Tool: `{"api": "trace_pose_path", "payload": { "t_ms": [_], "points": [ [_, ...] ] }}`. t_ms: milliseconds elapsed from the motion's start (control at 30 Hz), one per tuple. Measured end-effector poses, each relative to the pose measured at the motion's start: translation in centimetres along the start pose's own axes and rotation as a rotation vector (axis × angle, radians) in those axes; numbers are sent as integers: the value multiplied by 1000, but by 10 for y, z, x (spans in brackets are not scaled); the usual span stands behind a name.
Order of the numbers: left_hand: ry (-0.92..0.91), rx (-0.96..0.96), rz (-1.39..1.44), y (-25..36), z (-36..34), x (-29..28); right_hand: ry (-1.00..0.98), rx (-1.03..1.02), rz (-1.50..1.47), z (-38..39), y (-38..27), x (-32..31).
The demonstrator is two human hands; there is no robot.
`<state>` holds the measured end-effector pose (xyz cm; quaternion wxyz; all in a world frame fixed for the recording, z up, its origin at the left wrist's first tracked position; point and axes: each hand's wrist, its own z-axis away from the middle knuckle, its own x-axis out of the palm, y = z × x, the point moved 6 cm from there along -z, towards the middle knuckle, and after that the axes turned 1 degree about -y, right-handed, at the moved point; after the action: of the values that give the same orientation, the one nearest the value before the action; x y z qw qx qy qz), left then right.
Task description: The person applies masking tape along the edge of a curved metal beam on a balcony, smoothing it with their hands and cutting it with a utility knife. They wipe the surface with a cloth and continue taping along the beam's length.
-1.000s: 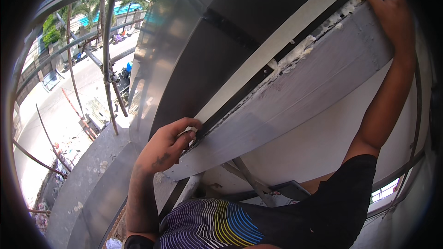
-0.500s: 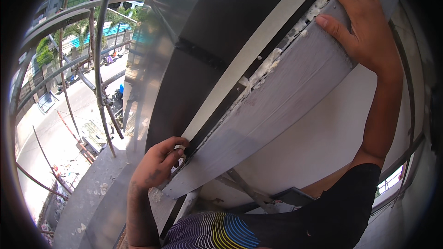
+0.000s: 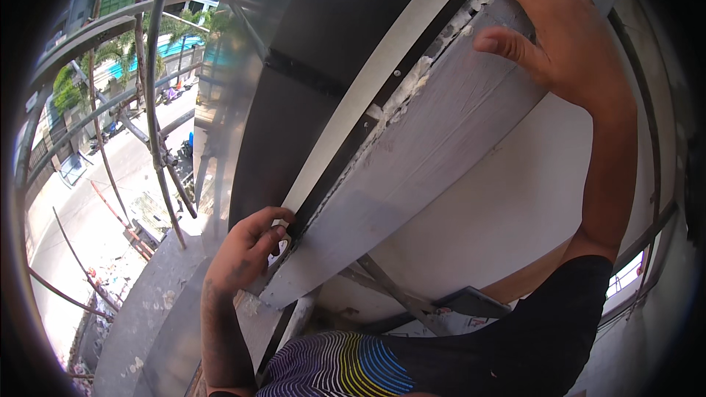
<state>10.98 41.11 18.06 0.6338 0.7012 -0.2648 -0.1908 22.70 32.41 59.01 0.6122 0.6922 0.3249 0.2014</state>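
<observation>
A long pale strip of tape (image 3: pixel 362 95) runs slantwise along the edge of a dark panel (image 3: pixel 294 117). My left hand (image 3: pixel 246 250) is closed at the strip's lower end, thumb and fingers pinched on it. A small whitish bit shows under those fingers, too hidden to make out. Up at the right, my right hand (image 3: pixel 566 40) lies spread over the grey ledge (image 3: pixel 434 132), its fingertips reaching the strip's upper end and the thumb held apart. Between tape and ledge is a dark gap with screws and rough whitish filler (image 3: pixel 412 84).
Metal scaffold poles (image 3: pixel 154 81) stand at the left, with a street (image 3: pixel 73 213) far below. A concrete slab (image 3: pixel 158 305) lies at the lower left. Below the ledge are a pale wall (image 3: pixel 507 198), crossed metal bars (image 3: pixel 390 287) and a dark flat object (image 3: pixel 471 303).
The whole view has shifted slightly, so the panel and ledge sit further left. My right thumb has lifted away from the ledge's edge. The left hand keeps its pinch at the strip's lower end.
</observation>
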Motion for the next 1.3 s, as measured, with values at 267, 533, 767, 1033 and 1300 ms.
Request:
{"api": "trace_pose_path", "payload": {
  "t_ms": [267,533,767,1033,1300],
  "points": [
    [40,-10,-27,3,8,-9,75,-92,-165,4,-50,5],
    [50,0,-74,7,7,-6,173,-57,-92,2,-6,13],
    [76,-18,-83,9,8,-12,171,42,-24,0,-25,11],
    [53,1,-74,5,6,-12,144,-93,73,6,9,40],
    [26,-31,-94,8,8,-17,87,-140,130,10,29,56]
  ]
}}
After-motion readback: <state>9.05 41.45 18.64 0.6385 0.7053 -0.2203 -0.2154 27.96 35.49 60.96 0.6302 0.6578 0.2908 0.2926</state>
